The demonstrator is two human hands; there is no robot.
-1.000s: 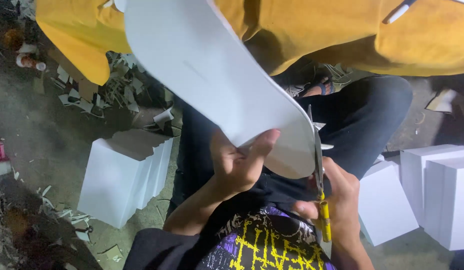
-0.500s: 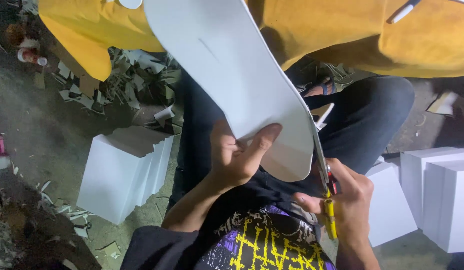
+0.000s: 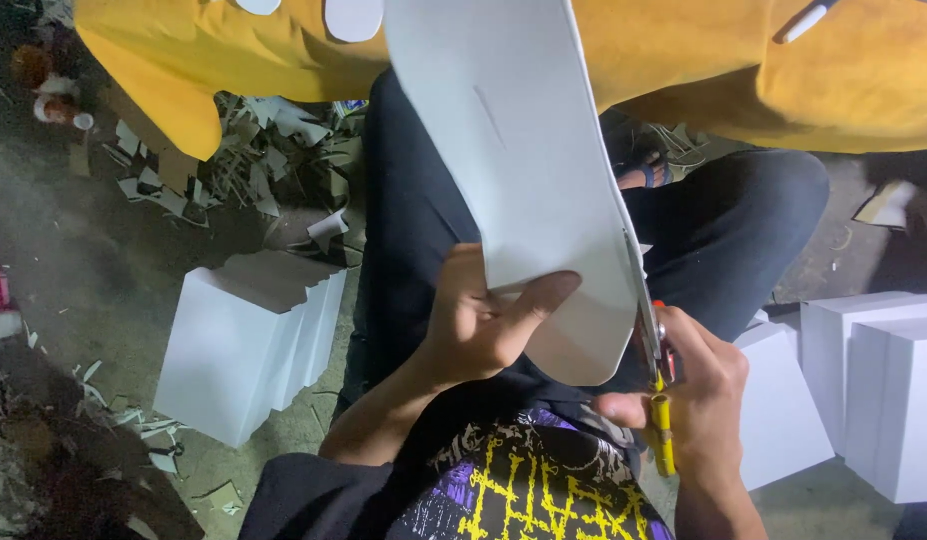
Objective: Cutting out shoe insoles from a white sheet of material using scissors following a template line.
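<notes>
The person's left hand (image 3: 479,330) is clamped on the lower end of a long white card (image 3: 529,180), thumb laid across its face and fingers behind it. The card rises from that hand towards the top of the view, over the person's dark trousers (image 3: 424,210), its bottom corner rounded. Just right of the card, the right hand (image 3: 699,400) is closed around the yellow handles of a pair of scissors (image 3: 656,370), whose blades run along the card's right edge, touching it. Left of the card, a stack of white sheets (image 3: 249,345) stands on the floor (image 3: 74,260), with paper scraps (image 3: 254,150) strewn beyond it. Right of the card, near the scissors hand, stand white boxes (image 3: 884,390). Behind the card's upper part hangs yellow cloth (image 3: 744,70).
</notes>
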